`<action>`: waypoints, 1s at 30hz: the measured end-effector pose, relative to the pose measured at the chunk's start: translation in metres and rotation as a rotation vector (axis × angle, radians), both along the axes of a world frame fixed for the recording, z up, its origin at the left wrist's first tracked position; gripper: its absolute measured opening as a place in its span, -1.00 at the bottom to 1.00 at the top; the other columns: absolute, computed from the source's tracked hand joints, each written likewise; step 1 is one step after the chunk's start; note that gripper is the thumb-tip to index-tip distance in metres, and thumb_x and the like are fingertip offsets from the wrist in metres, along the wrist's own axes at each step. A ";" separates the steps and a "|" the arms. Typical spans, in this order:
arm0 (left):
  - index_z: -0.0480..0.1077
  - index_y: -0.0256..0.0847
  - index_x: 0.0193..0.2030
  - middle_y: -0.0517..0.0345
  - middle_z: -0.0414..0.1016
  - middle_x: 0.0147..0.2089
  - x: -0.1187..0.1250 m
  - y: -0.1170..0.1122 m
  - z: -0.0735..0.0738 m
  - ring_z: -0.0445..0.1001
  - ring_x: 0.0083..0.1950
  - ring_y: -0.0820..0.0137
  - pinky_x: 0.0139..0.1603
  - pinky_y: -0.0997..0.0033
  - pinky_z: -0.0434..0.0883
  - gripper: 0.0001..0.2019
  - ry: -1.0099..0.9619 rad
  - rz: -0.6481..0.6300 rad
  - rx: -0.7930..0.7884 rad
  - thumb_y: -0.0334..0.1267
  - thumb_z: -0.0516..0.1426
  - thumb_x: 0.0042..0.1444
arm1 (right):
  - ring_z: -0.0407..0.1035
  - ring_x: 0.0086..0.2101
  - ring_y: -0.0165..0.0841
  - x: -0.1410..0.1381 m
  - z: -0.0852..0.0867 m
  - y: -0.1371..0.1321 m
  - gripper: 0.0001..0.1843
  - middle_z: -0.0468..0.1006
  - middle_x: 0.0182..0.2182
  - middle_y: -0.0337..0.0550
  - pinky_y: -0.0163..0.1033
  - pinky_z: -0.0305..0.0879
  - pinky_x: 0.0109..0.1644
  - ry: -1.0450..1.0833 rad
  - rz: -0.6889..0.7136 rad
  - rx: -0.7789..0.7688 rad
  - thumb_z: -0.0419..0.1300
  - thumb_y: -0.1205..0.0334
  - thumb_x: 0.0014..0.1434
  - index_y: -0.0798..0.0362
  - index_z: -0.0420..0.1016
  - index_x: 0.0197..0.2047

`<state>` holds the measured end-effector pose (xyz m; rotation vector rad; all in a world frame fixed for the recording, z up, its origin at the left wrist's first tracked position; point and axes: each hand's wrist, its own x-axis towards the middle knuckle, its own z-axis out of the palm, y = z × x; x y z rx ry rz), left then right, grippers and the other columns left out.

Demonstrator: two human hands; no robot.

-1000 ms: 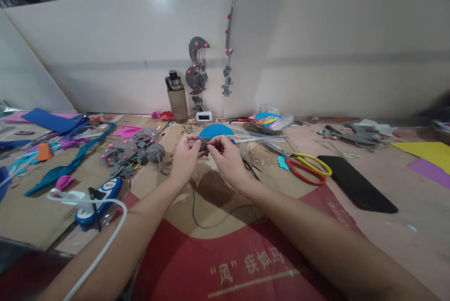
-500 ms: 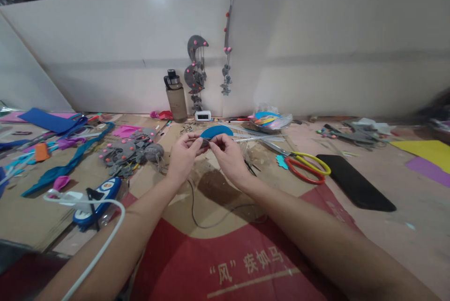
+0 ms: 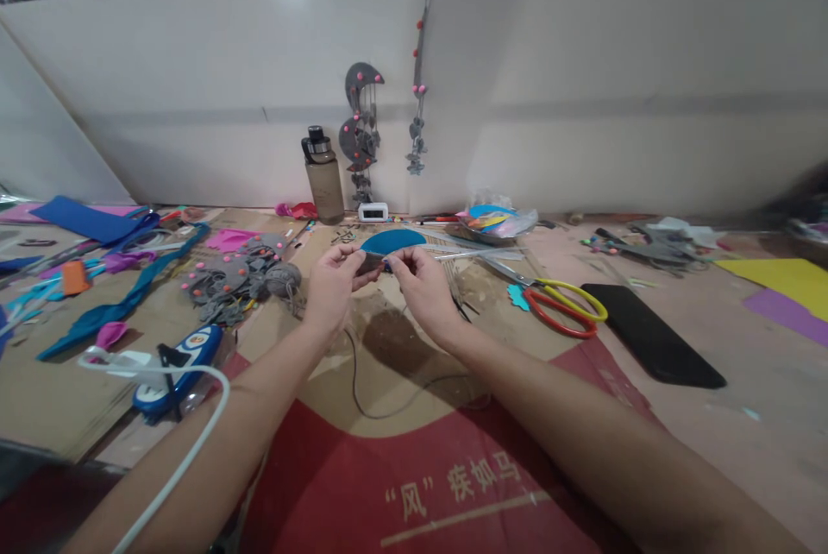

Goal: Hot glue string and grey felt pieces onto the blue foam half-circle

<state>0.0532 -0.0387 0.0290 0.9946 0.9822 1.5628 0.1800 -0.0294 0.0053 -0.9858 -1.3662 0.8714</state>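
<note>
My left hand (image 3: pixel 333 286) and my right hand (image 3: pixel 420 286) meet above the cardboard at the table's middle. Both pinch a small dark grey felt piece (image 3: pixel 372 261) between thumb and fingers. A thin dark cord (image 3: pixel 362 390) trails from under the hands and curves over the cardboard toward me. Just behind the hands lies a blue felt half-circle (image 3: pixel 392 240). A pile of grey felt shapes with pink beads (image 3: pixel 236 278) sits to the left of my left hand.
Scissors with yellow and red handles (image 3: pixel 560 308) and a black flat pad (image 3: pixel 650 334) lie at right. A glue gun (image 3: pixel 174 360) with a white cable lies at left. A bottle (image 3: pixel 323 179), a small clock (image 3: pixel 373 211) and hanging grey felt decorations (image 3: pixel 362 127) stand by the back wall.
Both hands have stayed together on the small grey piece, shifting slightly up and away from me. The view has tilted a little.
</note>
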 end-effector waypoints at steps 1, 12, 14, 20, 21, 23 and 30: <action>0.31 -0.26 -0.41 0.17 0.49 -0.41 0.001 0.000 0.000 0.53 -0.37 0.40 -0.26 0.30 0.52 -0.81 -0.001 0.000 0.001 -0.29 0.24 -0.14 | 0.25 -0.46 -0.43 0.000 0.000 0.001 -0.80 0.43 -0.47 -0.25 -0.30 0.15 -0.36 0.001 -0.007 -0.018 0.13 0.07 0.07 0.04 0.38 -0.40; 0.31 -0.26 -0.40 0.17 0.49 -0.41 0.003 -0.004 0.003 0.54 -0.37 0.39 -0.33 0.40 0.51 -0.81 -0.033 -0.011 -0.026 -0.29 0.23 -0.14 | 0.17 -0.56 -0.47 -0.001 0.000 0.004 -0.77 0.36 -0.59 -0.31 -0.32 0.11 -0.44 0.074 -0.002 -0.097 0.13 0.07 0.03 0.07 0.40 -0.41; 0.31 -0.26 -0.40 0.16 0.50 -0.40 0.002 -0.004 0.002 0.54 -0.37 0.40 -0.32 0.42 0.51 -0.83 -0.048 -0.032 -0.035 -0.30 0.22 -0.13 | 0.12 -0.59 -0.50 -0.002 0.000 0.004 -0.77 0.33 -0.61 -0.33 -0.34 0.07 -0.49 0.126 0.025 -0.115 0.14 0.07 0.02 0.07 0.40 -0.43; 0.33 -0.27 -0.43 0.18 0.50 -0.42 -0.004 -0.001 -0.001 0.53 -0.38 0.42 -0.26 0.36 0.52 -0.88 -0.113 -0.123 -0.048 -0.34 0.20 -0.11 | 0.00 -0.66 -0.58 -0.004 0.005 -0.001 -0.79 0.30 -0.61 -0.39 -0.38 -0.10 -0.60 0.314 0.144 -0.171 0.19 0.10 -0.03 0.07 0.33 -0.45; 0.33 -0.27 -0.44 0.18 0.50 -0.43 -0.005 0.001 -0.001 0.53 -0.39 0.43 -0.26 0.35 0.52 -0.90 -0.128 -0.138 -0.055 -0.35 0.19 -0.11 | 0.00 -0.67 -0.59 -0.004 0.007 -0.002 -0.79 0.31 -0.61 -0.39 -0.38 -0.11 -0.61 0.344 0.172 -0.180 0.20 0.11 -0.04 0.07 0.33 -0.44; 0.34 -0.28 -0.44 0.15 0.51 -0.43 -0.007 0.003 -0.001 0.53 -0.40 0.42 -0.30 0.36 0.53 -0.93 -0.160 -0.173 -0.100 -0.37 0.17 -0.10 | 0.01 -0.67 -0.61 -0.004 0.009 -0.003 -0.78 0.34 -0.59 -0.37 -0.39 -0.12 -0.61 0.387 0.228 -0.199 0.22 0.11 -0.06 0.07 0.31 -0.44; 0.38 -0.32 -0.34 0.06 0.53 -0.36 -0.008 0.006 -0.001 0.54 -0.36 0.43 -0.34 0.50 0.53 -0.94 -0.186 -0.277 -0.177 -0.40 0.16 0.00 | 0.00 -0.68 -0.63 -0.002 0.009 0.001 -0.78 0.38 -0.59 -0.33 -0.40 -0.17 -0.63 0.490 0.244 -0.259 0.24 0.15 -0.09 0.09 0.31 -0.47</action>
